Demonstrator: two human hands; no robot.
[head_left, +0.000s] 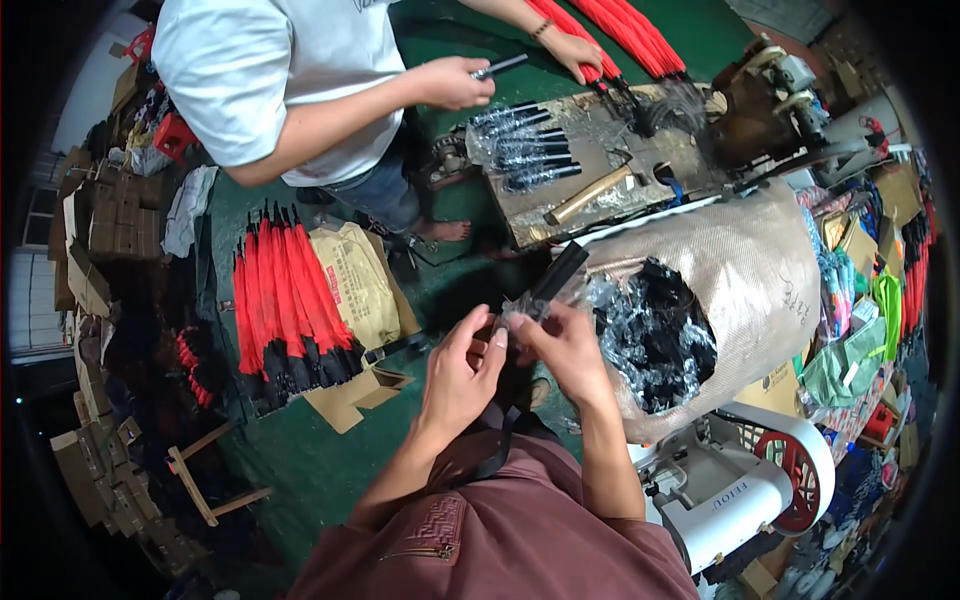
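Observation:
In front of my body a black umbrella handle [562,270] in clear plastic wrap [525,308] points up and to the right. My right hand [570,350] pinches its lower, wrapped end. Close beside it, my left hand [462,372] has thumb and forefinger pressed together at the plastic. Just right of my hands, a large woven sack [755,290] lies with its mouth toward me. Inside are many wrapped black handles [655,340]. Across from me, a co-worker's hand [452,84] holds a small dark handle, while the other hand [572,50] touches red folded umbrellas [635,38].
A worn workbench [520,215] carries a hammer [590,195] and several wrapped handles [530,150]. Red umbrellas [285,290] lean at left by a yellow sack [355,275]. A white sewing machine [720,510] stands at lower right. Cartons [125,215] line the left wall.

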